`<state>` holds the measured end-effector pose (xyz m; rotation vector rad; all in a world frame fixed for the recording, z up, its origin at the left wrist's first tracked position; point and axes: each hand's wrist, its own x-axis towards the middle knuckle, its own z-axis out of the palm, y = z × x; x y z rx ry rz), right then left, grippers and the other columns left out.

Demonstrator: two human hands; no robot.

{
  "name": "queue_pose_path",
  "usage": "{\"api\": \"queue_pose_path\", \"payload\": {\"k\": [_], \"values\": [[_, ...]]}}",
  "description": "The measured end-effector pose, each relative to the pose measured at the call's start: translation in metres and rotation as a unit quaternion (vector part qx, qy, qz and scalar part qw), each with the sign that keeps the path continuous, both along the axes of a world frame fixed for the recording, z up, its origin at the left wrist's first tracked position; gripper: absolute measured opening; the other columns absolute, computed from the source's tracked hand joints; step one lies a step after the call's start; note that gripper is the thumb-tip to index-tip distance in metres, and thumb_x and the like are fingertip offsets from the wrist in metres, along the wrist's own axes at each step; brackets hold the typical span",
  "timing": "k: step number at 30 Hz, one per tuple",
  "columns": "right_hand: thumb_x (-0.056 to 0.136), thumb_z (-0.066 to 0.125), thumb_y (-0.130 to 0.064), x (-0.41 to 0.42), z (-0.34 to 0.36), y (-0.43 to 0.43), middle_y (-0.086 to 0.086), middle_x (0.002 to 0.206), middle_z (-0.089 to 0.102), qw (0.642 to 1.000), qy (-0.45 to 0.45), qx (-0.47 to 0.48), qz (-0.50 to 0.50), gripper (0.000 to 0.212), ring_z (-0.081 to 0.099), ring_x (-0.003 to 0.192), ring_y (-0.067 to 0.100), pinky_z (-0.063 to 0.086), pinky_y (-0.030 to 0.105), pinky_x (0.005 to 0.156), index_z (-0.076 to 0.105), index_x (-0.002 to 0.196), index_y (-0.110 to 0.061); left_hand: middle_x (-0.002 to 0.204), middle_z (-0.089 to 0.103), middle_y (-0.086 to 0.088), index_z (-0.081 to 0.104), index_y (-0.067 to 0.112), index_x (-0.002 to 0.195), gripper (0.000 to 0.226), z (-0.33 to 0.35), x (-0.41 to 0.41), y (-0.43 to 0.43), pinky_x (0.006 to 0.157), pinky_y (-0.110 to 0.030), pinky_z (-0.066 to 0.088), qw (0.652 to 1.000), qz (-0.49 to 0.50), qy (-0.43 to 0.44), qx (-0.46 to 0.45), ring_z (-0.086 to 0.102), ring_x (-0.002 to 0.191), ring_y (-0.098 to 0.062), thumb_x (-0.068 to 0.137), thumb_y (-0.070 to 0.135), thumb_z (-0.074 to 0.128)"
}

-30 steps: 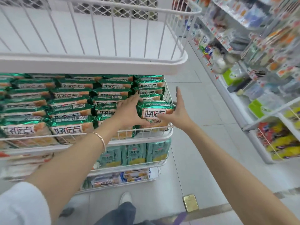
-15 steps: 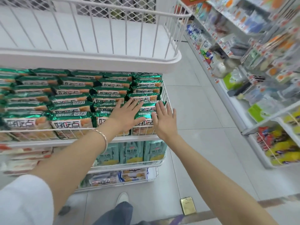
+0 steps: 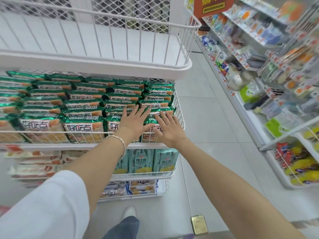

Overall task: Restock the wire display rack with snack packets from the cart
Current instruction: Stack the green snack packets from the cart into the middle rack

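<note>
A thin silver metal bangle (image 3: 121,144) rings the wrist behind the person's left hand (image 3: 136,124). Up the arm from the bangle, a loose white fabric sleeve (image 3: 51,204); below the bangle, a blue-grey denim trouser leg (image 3: 124,228) and white shoe (image 3: 129,212).

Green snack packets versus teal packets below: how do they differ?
Green snack packets are dark green; teal packets pale. Green snack packets overlap in rows; teal packets stand upright. The left hand and right hand rest flat on green snack packets, not teal packets. Both sit in the wire display rack.
</note>
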<state>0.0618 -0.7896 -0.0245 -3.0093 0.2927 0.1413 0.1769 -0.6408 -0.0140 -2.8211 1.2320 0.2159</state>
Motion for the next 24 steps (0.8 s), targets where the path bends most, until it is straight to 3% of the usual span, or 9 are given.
{"api": "queue_pose_path", "payload": {"k": [5, 8, 10, 12, 14, 17, 20, 24], "values": [[0.107, 0.018, -0.050, -0.001, 0.009, -0.007, 0.003, 0.168, -0.001, 0.999, 0.031, 0.010, 0.008, 0.060, -0.006, 0.154, 0.023, -0.007, 0.041, 0.123, 0.006, 0.160, -0.027, 0.166, -0.009, 0.001, -0.006, 0.027, 0.158, 0.076, 0.001, -0.025, 0.037, 0.122, -0.053, -0.004, 0.998, 0.037, -0.011, -0.047, -0.010, 0.152, -0.019, 0.097, 0.068, 0.011], [0.107, 0.027, -0.041, -0.001, 0.005, 0.018, 0.008, 0.166, 0.013, 0.994, -0.080, 0.040, -0.060, 0.057, 0.004, 0.154, 0.027, -0.007, 0.046, 0.123, 0.021, 0.158, -0.019, 0.166, -0.004, 0.000, 0.003, 0.024, 0.159, 0.068, -0.009, -0.048, 0.097, 0.123, -0.049, -0.001, 0.994, 0.065, -0.014, -0.086, -0.005, 0.153, -0.019, 0.103, 0.057, 0.020], [0.104, 0.037, -0.031, -0.002, -0.001, 0.059, 0.013, 0.161, 0.029, 0.981, -0.173, 0.065, -0.050, 0.049, 0.016, 0.152, 0.029, -0.001, 0.048, 0.125, 0.038, 0.150, -0.012, 0.165, 0.015, -0.002, 0.024, 0.019, 0.156, 0.058, -0.016, -0.058, 0.147, 0.123, -0.047, 0.009, 0.986, 0.109, -0.029, -0.126, 0.013, 0.151, -0.020, 0.104, 0.045, 0.029], [0.101, 0.043, -0.024, -0.004, -0.010, 0.096, 0.015, 0.158, 0.034, 0.974, -0.203, 0.095, -0.021, 0.044, 0.019, 0.150, 0.031, 0.002, 0.049, 0.124, 0.046, 0.143, -0.010, 0.152, 0.042, -0.003, 0.046, 0.016, 0.142, 0.044, -0.020, -0.061, 0.183, 0.115, -0.044, 0.026, 0.974, 0.156, -0.027, -0.160, 0.038, 0.139, -0.022, 0.103, 0.034, 0.037], [0.097, 0.050, -0.020, -0.001, -0.018, 0.143, 0.015, 0.157, 0.033, 0.972, -0.202, 0.117, 0.006, 0.044, 0.017, 0.151, 0.030, -0.004, 0.048, 0.124, 0.048, 0.140, -0.010, 0.131, 0.058, -0.003, 0.055, 0.016, 0.130, 0.035, -0.024, -0.066, 0.231, 0.098, -0.039, 0.041, 0.963, 0.217, -0.022, -0.159, 0.055, 0.117, -0.022, 0.101, 0.029, 0.038], [0.093, 0.055, -0.013, 0.008, -0.022, 0.208, 0.017, 0.158, 0.032, 0.976, -0.172, 0.116, 0.067, 0.043, 0.020, 0.150, 0.029, -0.003, 0.048, 0.124, 0.051, 0.136, -0.008, 0.117, 0.062, -0.005, 0.056, 0.015, 0.126, 0.034, -0.030, -0.072, 0.303, 0.077, -0.038, 0.051, 0.939, 0.300, -0.025, -0.167, 0.062, 0.096, -0.026, 0.101, 0.031, 0.037], [0.095, 0.054, -0.013, 0.023, -0.024, 0.273, 0.016, 0.162, 0.023, 0.974, -0.110, 0.157, 0.124, 0.044, 0.016, 0.151, 0.030, 0.002, 0.048, 0.125, 0.049, 0.138, -0.009, 0.104, 0.061, -0.006, 0.055, 0.017, 0.104, 0.033, -0.035, -0.083, 0.372, 0.074, -0.045, 0.054, 0.895, 0.403, -0.010, -0.191, 0.064, 0.086, -0.032, 0.100, 0.037, 0.030], [0.098, 0.054, -0.014, 0.042, -0.029, 0.376, 0.013, 0.162, 0.021, 0.959, -0.054, 0.163, 0.226, 0.047, 0.019, 0.150, 0.032, 0.011, 0.051, 0.122, 0.045, 0.144, -0.010, 0.104, 0.062, -0.012, 0.059, 0.012, 0.100, 0.027, -0.035, -0.100, 0.461, 0.077, -0.043, 0.052, 0.834, 0.511, 0.009, -0.209, 0.064, 0.092, -0.034, 0.100, 0.028, 0.038]]}}
